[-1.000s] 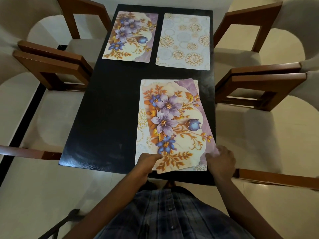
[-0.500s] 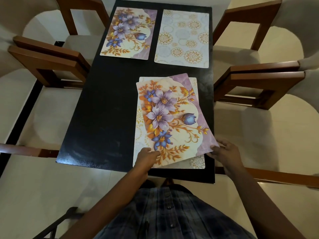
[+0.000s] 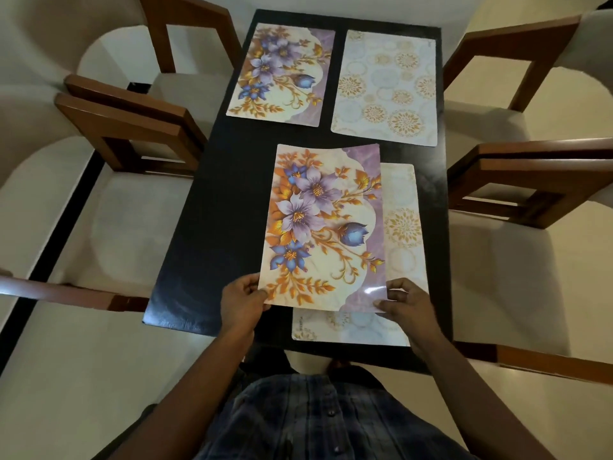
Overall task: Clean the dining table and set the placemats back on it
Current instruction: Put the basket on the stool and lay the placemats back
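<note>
The person is holding a flower mat [image 3: 321, 227] by its two near corners. The left hand [image 3: 243, 302] is pinching the left corner, so its grip is holding the mat. The right hand [image 3: 406, 305] is doing the same at the right corner. Using both corners is keeping the thin mat from flopping. The mat is hanging just over the dark bench [image 3: 215, 210] and partly covering a circle mat [image 3: 403, 234] lying at the near right. A far flower mat [image 3: 282, 71] and a far circle mat [image 3: 384, 88] are lying side by side at the far end. I think the held mat is going to the bare near-left spot.
</note>
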Demonstrator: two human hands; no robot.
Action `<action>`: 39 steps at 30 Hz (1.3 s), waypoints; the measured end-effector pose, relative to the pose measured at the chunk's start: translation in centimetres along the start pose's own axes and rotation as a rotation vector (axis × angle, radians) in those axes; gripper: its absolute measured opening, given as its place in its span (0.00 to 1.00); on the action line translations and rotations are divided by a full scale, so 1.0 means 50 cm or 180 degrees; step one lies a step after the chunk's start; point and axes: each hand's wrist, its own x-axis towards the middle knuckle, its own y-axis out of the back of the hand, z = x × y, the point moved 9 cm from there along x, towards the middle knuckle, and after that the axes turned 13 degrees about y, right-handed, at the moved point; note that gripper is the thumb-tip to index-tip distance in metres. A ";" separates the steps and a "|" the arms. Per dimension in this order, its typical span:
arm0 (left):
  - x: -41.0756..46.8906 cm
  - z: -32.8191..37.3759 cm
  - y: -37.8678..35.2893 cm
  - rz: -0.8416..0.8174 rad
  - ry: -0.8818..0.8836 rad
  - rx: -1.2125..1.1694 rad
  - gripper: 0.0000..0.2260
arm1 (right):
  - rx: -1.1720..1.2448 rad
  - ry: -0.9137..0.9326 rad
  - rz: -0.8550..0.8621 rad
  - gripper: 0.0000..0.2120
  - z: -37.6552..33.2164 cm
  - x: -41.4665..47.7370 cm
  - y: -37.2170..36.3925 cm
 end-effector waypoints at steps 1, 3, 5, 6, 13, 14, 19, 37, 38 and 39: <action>0.014 0.008 0.024 0.0002 -0.0030 0.0002 0.12 | -0.0150 0.0084 0.0001 0.12 -0.008 0.003 -0.024; 0.042 0.027 0.074 -0.0006 -0.0075 -0.0011 0.12 | -0.0425 0.0261 0.0022 0.11 -0.026 0.012 -0.074; 0.074 0.049 0.131 -0.0012 -0.0123 -0.0013 0.12 | -0.0564 0.0367 0.0050 0.09 -0.042 0.019 -0.133; 0.091 0.061 0.159 -0.0012 -0.0151 -0.0007 0.12 | -0.0547 0.0383 0.0067 0.08 -0.049 0.021 -0.162; 0.205 0.127 0.319 -0.0054 -0.0213 0.0169 0.11 | -0.0877 0.0479 0.0265 0.04 -0.082 0.040 -0.329; 0.218 0.128 0.328 -0.0095 -0.0193 0.0196 0.11 | -0.0894 0.0469 0.0303 0.03 -0.083 0.041 -0.341; 0.270 0.133 0.345 -0.0225 -0.0118 0.0267 0.13 | -0.1047 0.0380 0.0363 0.10 -0.078 0.038 -0.376; 0.325 0.125 0.388 0.0246 -0.0183 0.0651 0.06 | -0.1179 0.0174 0.0549 0.04 -0.066 0.037 -0.393; 0.325 0.128 0.388 0.0242 -0.0204 0.0668 0.06 | -0.1178 0.0164 0.0565 0.04 -0.064 0.037 -0.394; 0.325 0.128 0.388 0.0236 -0.0222 0.0671 0.05 | -0.1172 0.0157 0.0580 0.04 -0.062 0.038 -0.393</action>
